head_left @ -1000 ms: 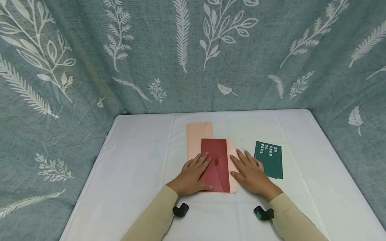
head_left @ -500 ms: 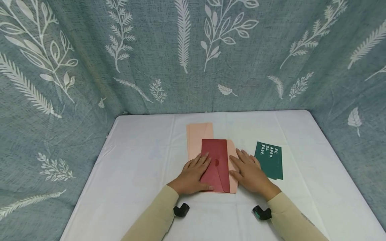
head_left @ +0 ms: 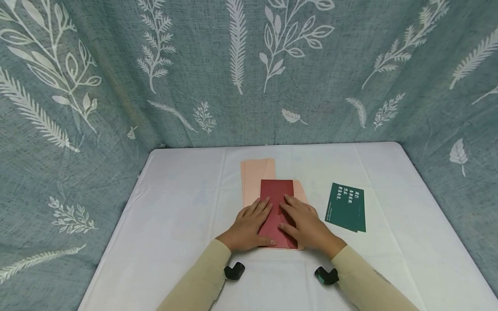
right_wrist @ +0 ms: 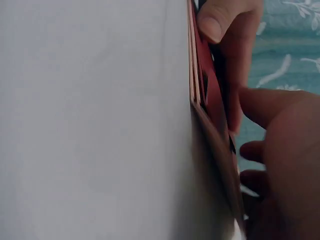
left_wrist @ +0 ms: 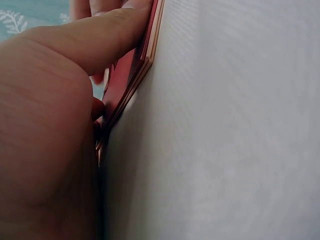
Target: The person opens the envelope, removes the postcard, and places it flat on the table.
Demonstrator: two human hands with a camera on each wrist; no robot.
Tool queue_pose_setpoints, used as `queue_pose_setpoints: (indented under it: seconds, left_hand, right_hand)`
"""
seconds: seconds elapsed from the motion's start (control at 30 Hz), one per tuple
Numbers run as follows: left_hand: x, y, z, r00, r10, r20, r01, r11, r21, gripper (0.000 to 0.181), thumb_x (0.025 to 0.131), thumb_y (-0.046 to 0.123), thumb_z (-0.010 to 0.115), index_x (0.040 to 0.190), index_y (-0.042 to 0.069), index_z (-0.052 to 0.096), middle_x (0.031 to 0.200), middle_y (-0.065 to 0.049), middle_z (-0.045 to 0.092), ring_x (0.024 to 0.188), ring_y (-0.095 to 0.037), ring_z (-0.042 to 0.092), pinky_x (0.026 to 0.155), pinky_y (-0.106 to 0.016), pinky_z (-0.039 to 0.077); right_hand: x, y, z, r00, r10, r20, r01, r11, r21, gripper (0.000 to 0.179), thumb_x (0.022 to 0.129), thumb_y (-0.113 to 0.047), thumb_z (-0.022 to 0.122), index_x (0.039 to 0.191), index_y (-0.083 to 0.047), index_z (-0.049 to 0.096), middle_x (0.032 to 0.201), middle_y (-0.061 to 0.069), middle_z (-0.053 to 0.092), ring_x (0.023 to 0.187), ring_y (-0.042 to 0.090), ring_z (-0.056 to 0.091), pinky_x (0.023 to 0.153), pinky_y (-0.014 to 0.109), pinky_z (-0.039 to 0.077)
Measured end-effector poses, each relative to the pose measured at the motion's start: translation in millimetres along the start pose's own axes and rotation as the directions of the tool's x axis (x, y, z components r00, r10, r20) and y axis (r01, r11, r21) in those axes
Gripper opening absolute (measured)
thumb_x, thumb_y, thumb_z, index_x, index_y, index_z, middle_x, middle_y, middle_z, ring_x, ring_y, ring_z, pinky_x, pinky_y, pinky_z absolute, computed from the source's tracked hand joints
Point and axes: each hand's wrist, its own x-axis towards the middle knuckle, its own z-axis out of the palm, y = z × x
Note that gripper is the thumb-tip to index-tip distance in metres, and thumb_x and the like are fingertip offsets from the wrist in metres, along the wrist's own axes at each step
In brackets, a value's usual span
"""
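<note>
A dark red envelope [head_left: 276, 190] lies on the table over peach envelopes [head_left: 257, 172], whose edges stick out behind and to its right. My left hand [head_left: 249, 224] rests on the envelope's left side with fingers extended, its thumb along the near edge. On the flap side lies my right hand [head_left: 309, 226], fingers reaching over the red paper and covering part of the flap. In the left wrist view, the red envelope [left_wrist: 120, 85] tops a thin layered stack beside the left hand [left_wrist: 45, 115]. The right wrist view shows the right hand [right_wrist: 295, 140] near the stack's edge, fingertips partly hidden.
Dark green cards [head_left: 346, 207] with white printed characters lie overlapped to the right of the right hand. A white cloth [head_left: 179, 207] covers the table. Teal leaf-patterned curtains [head_left: 186, 65] surround its back and sides.
My right hand has moved left, from the peach margin onto the red envelope, uncovering more of the green cards. The left hand has stayed in place.
</note>
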Motion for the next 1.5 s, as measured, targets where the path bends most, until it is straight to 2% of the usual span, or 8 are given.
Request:
queue_pose_setpoints:
  seconds: [0.2,0.87,1.03,1.2,1.3,1.5]
  left_hand:
    - [0.8,0.8,-0.9,1.000,-0.001,0.006,0.001,1.000,0.013,0.107,0.100,0.058,0.073,0.174,0.007,0.017,0.182,-0.005,0.004,0.166,-0.029,-0.005,0.128,-0.058,0.006]
    - [2.5,-0.3,2.3,1.000,0.001,0.002,-0.002,1.000,0.012,0.107,0.099,0.059,0.073,0.174,0.007,0.018,0.182,-0.005,0.004,0.166,-0.029,-0.005,0.128,-0.057,0.007]
    - [1.9,-1.6,3.0,1.000,0.000,0.002,0.000,1.000,0.013,0.106,0.099,0.057,0.074,0.174,0.008,0.018,0.182,-0.004,0.004,0.166,-0.029,-0.005,0.128,-0.057,0.007]
    - [0.3,-0.8,1.7,1.000,-0.003,-0.003,0.003,1.000,0.011,0.105,0.100,0.056,0.075,0.175,0.008,0.018,0.182,-0.003,0.004,0.166,-0.029,-0.005,0.128,-0.056,0.006]
    - [0.0,-0.7,1.6,1.000,-0.005,-0.006,0.005,1.000,0.009,0.105,0.099,0.055,0.075,0.174,0.008,0.019,0.182,-0.004,0.005,0.166,-0.029,-0.005,0.128,-0.056,0.007]
    - [-0.3,0.5,1.3,1.000,-0.006,-0.007,0.006,1.000,0.000,0.107,0.099,0.055,0.076,0.175,0.008,0.017,0.182,-0.004,0.005,0.166,-0.029,-0.005,0.128,-0.057,0.007]
  right_hand:
    - [0.9,2.3,5.6,0.998,-0.007,0.056,0.008,1.000,-0.014,0.083,0.106,-0.045,0.071,0.168,-0.001,0.038,0.177,0.018,0.024,0.164,0.036,0.015,0.126,0.063,0.015]
    - [-2.9,4.2,4.7,0.999,-0.005,0.052,0.003,1.000,0.026,0.080,0.105,-0.036,0.071,0.168,-0.001,0.037,0.177,0.017,0.026,0.164,0.037,0.017,0.125,0.064,0.016]
    - [-4.6,4.7,0.4,0.999,-0.001,0.052,-0.003,0.998,0.067,0.081,0.104,-0.034,0.071,0.169,-0.001,0.035,0.177,0.016,0.025,0.162,0.037,0.021,0.124,0.066,0.020]
    - [-8.1,6.8,-4.6,0.999,0.011,0.036,-0.015,0.991,0.129,0.081,0.105,-0.035,0.071,0.172,-0.009,0.032,0.179,0.009,0.022,0.161,0.035,0.026,0.122,0.065,0.027]
    - [-10.3,9.2,-7.0,1.000,0.002,0.022,-0.005,0.987,0.162,0.078,0.106,-0.034,0.071,0.172,-0.014,0.034,0.179,0.009,0.022,0.161,0.035,0.027,0.120,0.065,0.033]
    - [-15.2,13.7,-10.6,1.000,0.003,0.010,-0.005,0.978,0.209,0.075,0.107,-0.033,0.071,0.172,-0.017,0.037,0.179,0.009,0.023,0.160,0.036,0.028,0.119,0.063,0.035]
